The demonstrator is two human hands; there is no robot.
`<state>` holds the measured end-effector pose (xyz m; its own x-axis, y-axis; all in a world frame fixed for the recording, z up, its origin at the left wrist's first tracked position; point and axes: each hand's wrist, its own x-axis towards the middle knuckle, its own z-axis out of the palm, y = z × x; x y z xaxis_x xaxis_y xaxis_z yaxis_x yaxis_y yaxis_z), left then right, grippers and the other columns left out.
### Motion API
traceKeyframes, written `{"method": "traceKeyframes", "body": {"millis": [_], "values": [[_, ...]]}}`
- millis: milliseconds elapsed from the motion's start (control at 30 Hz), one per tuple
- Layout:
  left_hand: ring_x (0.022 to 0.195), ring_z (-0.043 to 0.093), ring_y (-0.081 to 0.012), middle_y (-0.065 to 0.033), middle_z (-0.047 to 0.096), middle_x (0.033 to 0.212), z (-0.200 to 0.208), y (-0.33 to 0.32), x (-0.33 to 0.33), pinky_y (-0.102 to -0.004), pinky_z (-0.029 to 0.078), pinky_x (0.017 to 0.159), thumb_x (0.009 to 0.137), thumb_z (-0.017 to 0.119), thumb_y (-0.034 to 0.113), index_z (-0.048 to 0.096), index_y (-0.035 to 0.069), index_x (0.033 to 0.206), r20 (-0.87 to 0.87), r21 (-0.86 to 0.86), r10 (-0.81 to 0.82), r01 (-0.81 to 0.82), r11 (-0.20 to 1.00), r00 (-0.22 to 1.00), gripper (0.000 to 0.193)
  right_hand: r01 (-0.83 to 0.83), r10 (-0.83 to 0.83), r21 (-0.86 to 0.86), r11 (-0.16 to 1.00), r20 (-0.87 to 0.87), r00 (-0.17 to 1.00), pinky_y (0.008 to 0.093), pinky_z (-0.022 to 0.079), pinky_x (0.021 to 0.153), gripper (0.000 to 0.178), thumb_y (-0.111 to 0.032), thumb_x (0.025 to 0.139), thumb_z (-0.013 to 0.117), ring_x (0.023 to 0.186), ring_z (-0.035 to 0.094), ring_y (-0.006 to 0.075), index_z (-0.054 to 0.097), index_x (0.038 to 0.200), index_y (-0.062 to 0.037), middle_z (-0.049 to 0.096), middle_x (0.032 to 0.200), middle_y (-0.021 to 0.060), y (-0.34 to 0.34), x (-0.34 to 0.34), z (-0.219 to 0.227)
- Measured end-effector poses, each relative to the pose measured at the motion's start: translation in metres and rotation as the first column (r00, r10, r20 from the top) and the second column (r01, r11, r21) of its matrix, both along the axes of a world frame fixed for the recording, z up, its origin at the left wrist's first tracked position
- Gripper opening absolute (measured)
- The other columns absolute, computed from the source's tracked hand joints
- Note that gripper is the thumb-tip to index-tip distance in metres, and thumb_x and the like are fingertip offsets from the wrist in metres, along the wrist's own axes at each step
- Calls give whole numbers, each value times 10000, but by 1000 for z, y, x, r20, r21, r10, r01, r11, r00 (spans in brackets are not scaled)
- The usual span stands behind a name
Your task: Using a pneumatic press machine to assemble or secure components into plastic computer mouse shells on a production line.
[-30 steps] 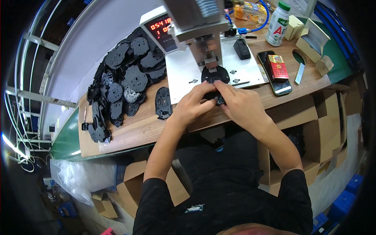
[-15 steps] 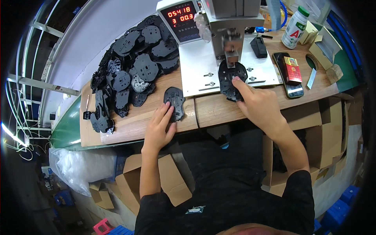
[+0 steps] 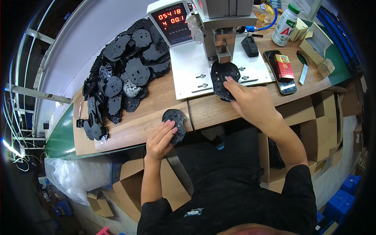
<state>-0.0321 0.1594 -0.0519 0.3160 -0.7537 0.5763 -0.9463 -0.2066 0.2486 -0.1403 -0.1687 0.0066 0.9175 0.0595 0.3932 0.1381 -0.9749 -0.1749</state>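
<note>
A black moulded plastic shell (image 3: 223,78) lies under the metal head (image 3: 224,54) of a bench press, on the edge of its white base plate (image 3: 188,74). My right hand (image 3: 252,100) holds this shell by its near half, fingers on top; the thumb is partly hidden. At the table's front edge, a second black plastic shell (image 3: 178,125) pokes out slightly over the rim. My left hand (image 3: 159,139) grips its left side, fingertips on the upper face and thumb near the lower end.
Many similar black shells (image 3: 137,72) are piled at the left. A display box with red digits (image 3: 171,21) stands beside the press. Rightward are a black phone (image 3: 288,87), a red box (image 3: 283,67), a white bottle (image 3: 285,27) and an open carton (image 3: 316,41). Cardboard boxes (image 3: 301,113) stand below the table.
My left hand has drawn its shell toward me, to the table's front edge. The press head has risen off the other shell, which my right hand still holds. The display digits differ.
</note>
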Motion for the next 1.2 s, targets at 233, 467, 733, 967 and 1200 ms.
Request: {"method": "traceKeyframes", "body": {"millis": [233,467,733,967,1200], "values": [[1010,725,-327,-189,724,1120,3,-2,0,-382,582,897,684,742,-47,716,-31,1046,64,-53,118,-115,992,991,364,-25,26,-30,999,42,999,326,563,559,296,-83,789,710,640,713,248,599,1055,-15,711,1179,148,0,2,4],[976,739,-297,-187,745,1065,13,4,0,-360,569,875,735,692,-129,722,-33,1041,-396,-81,344,-405,911,852,322,-30,30,-4,1000,70,997,328,558,543,294,-89,790,712,626,710,241,607,1055,-15,715,1165,148,-2,2,-2],[1052,707,-306,-142,737,1094,73,-84,29,-421,566,952,764,712,-17,741,10,1027,55,-44,-229,232,972,972,265,66,-80,499,864,6,997,285,544,601,356,-86,744,721,676,719,161,721,1097,-46,756,1018,136,-26,-6,19],[1113,684,-281,-111,709,1177,66,-166,46,-398,579,959,827,637,52,718,35,1098,276,68,-439,438,896,855,283,219,-266,863,456,-103,959,219,462,564,271,-15,798,680,628,574,58,693,1067,20,675,857,39,-72,-136,-19],[1103,693,-261,-97,728,1137,44,-181,39,-387,582,955,811,670,42,734,40,1086,194,-28,-246,257,966,950,283,744,-687,666,43,-521,506,244,515,604,388,-20,907,633,646,610,102,604,1290,32,696,1003,96,-89,-323,-137]]}}
